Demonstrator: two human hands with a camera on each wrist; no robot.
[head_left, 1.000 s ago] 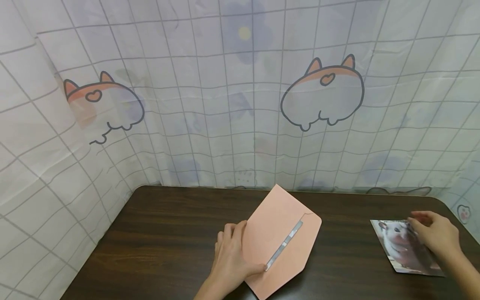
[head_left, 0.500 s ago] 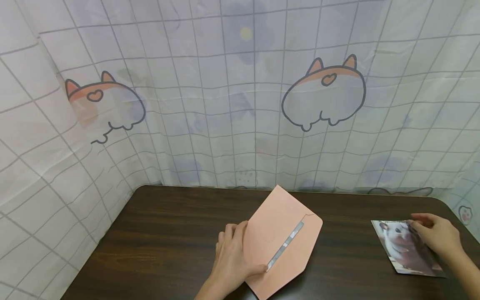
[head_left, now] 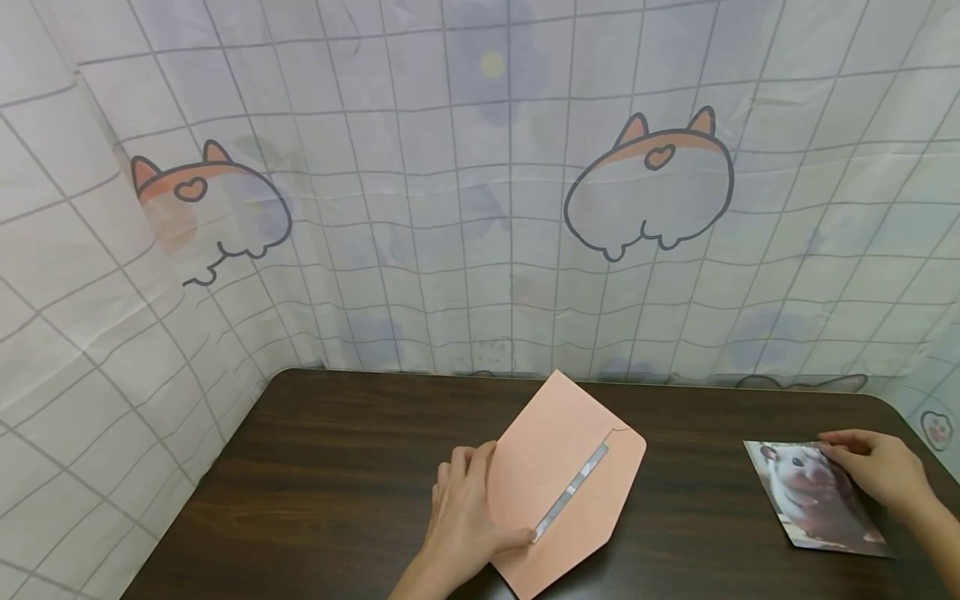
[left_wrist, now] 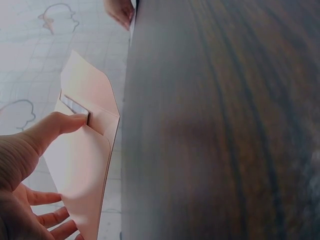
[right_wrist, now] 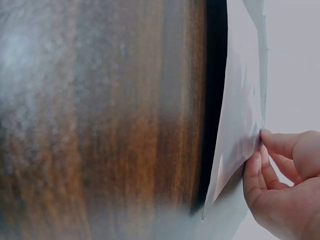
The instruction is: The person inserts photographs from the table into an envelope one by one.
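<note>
My left hand (head_left: 465, 521) grips a pink envelope (head_left: 555, 450) by its left side. Its flap is spread, and a thin silvery strip (head_left: 572, 490) shows along the slot. In the left wrist view the thumb (left_wrist: 72, 122) presses at the end of that strip, while the other fingers (left_wrist: 52, 218) lie along the envelope's edge. Over at the right, my right hand (head_left: 885, 471) pinches the upper right edge of a photo print (head_left: 810, 500) picturing a hamster. The right wrist view has this print (right_wrist: 240, 100) nearly edge-on, thumb and fingertips meeting at its border.
Both hands work over a dark wood-grain table (head_left: 322, 483) with rounded far corners. Behind and to the left hangs a white curtain (head_left: 420, 208) with a grid pattern and cartoon animal drawings, reaching down to the table's back edge.
My right hand has shifted slightly to the right along the photo, and more of the picture shows. The left hand and the envelope have stayed put.
</note>
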